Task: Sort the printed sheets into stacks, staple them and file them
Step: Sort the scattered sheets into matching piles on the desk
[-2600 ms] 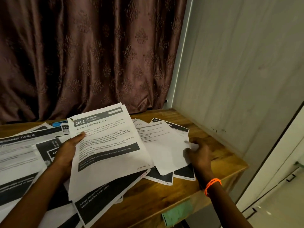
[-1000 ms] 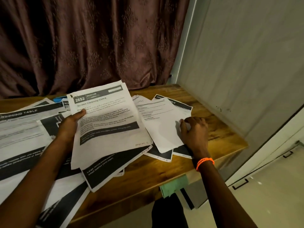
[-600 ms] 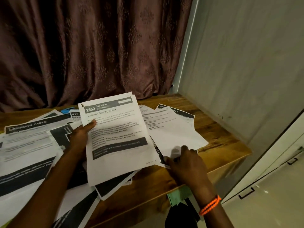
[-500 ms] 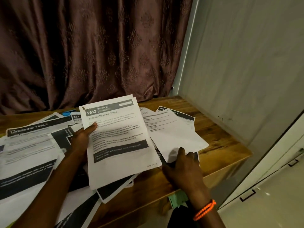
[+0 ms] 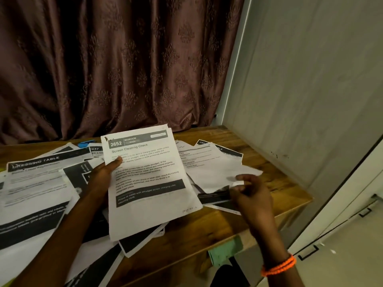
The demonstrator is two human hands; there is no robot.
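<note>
A: Printed sheets [image 5: 37, 183] are spread loose over the wooden bench [image 5: 275, 179], many overlapping, none yet in neat stacks. One sheet [image 5: 149, 179], headed "2652 Bedroom, Screen Cleaning Check", is held up by the left hand [image 5: 103, 177], with the thumb pressed on its front and the other fingers hidden behind it.

B: And the right hand [image 5: 252, 195]?

A: It is at the small pile [image 5: 209, 168] near the bench's right edge. Its fingers [image 5: 241, 177] are curled at the corner of the top white sheet, but the picture is blurred there, so a real grip cannot be confirmed.

B: What could go wrong?

A: Probably two sheets could be lifted together, because they lie flat on each other. Also the pile is close to the edge, so a sheet may be pushed off. The held sheet is gripped at one side only and can bend.

B: How do the sheets look?

A: White paper, black header bands, small text, slightly curled.
</note>
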